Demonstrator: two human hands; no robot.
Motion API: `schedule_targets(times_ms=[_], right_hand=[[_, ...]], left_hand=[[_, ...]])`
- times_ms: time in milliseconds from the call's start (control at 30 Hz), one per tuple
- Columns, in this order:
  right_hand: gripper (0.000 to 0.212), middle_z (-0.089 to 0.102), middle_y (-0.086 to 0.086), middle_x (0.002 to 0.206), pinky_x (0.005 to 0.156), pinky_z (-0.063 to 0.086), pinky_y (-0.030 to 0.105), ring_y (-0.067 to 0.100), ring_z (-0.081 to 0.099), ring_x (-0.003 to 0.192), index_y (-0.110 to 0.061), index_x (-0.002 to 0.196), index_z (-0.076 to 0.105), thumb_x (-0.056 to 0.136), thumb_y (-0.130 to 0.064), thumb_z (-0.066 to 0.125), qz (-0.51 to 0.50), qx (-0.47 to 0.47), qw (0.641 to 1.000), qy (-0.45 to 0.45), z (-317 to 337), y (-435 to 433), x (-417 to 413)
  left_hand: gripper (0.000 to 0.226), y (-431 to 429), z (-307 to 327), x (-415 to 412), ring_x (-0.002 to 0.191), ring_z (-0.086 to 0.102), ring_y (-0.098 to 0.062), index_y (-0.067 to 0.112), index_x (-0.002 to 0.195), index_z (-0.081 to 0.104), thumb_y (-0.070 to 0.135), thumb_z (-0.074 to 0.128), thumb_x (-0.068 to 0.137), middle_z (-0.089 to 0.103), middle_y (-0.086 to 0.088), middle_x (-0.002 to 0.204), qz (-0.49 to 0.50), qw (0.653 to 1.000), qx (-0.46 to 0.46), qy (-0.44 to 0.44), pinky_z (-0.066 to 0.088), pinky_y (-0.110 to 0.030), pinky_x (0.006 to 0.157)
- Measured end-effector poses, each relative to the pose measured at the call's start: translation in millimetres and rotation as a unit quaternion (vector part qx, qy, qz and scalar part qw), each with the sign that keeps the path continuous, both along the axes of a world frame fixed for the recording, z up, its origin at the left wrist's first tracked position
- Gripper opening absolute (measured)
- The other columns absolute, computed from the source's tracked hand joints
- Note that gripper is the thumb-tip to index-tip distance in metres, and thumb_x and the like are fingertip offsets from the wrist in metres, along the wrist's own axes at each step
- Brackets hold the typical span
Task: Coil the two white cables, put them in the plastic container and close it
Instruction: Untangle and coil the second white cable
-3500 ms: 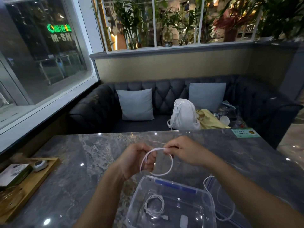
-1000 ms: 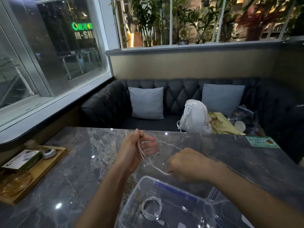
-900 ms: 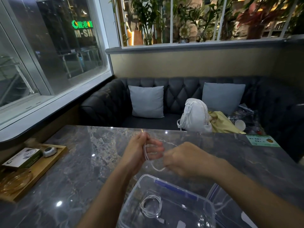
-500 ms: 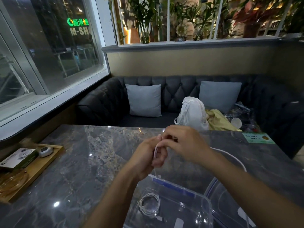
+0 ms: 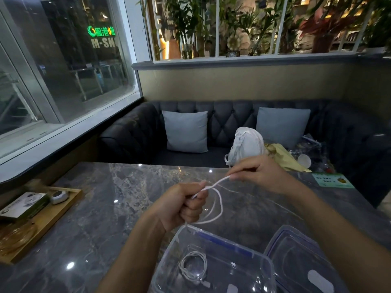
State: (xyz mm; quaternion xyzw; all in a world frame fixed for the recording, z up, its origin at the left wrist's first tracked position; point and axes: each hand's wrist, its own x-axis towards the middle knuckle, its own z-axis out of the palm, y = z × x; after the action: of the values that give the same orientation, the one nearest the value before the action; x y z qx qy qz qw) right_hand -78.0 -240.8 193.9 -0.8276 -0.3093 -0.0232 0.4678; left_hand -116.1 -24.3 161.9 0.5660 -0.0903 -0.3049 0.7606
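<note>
A green neon sign (image 5: 101, 31) outside the window reads, perhaps, "凤港", above "M-SH".

The right hand (image 5: 260, 175) is now drawn away from the left hand (image 5: 182, 205), up and to the right, pinching the white cable (image 5: 216, 205) taut between them. A loop hangs beside the left fist.

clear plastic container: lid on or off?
Off. The clear plastic container is open-topped with one coiled white cable inside; its clear lid lies on the table beside it.
</note>
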Motion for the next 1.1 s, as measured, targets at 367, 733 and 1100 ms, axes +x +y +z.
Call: schedule_targets(times_ms=[367, 733, 1100], right_hand=[[0.048, 0.063, 0.003, 0.118, 0.078, 0.045, 0.03, 0.027, 0.061, 0.1, -0.036, 0.128, 0.05, 0.088, -0.008, 0.045, -0.204, -0.311, 0.919, -0.133, -66, -4, 17], [0.024, 0.064, 0.014, 0.107, 0.074, 0.044, 0.041, 0.035, 0.062, 0.096, -0.011, 0.106, 0.055, 0.086, -0.01, 0.041, 0.057, -0.544, 0.819, -0.173, -49, 37, -27], [0.028, 0.07, -0.004, 0.099, 0.068, 0.048, 0.032, 0.017, 0.065, 0.09, -0.021, 0.102, 0.067, 0.092, -0.035, 0.046, 0.053, -0.278, 0.92, -0.273, -1, 54, -46]], left_hand=[[0.03, 5, 0, 4, 0.036, 0.013, -0.003, 0.012, 0.067, 0.056, 0.019, 0.035, 0.088, 0.025, 0.009, 0.045, 0.101, 0.956, -0.274, 0.037, 0.02, -0.014, 0.031], [0.034, 25, -8, 20, 0.057, 0.069, -0.022, 0.008, 0.075, 0.049, 0.022, 0.029, 0.1, 0.069, -0.01, 0.063, 0.32, 0.923, -0.215, -0.022, 0.059, -0.041, 0.055], [0.03, -2, -23, 3, 0.042, 0.06, -0.019, 0.003, 0.082, 0.048, 0.022, 0.033, 0.1, 0.066, -0.005, 0.056, 0.224, 0.971, 0.013, -0.085, 0.049, -0.026, 0.04]])
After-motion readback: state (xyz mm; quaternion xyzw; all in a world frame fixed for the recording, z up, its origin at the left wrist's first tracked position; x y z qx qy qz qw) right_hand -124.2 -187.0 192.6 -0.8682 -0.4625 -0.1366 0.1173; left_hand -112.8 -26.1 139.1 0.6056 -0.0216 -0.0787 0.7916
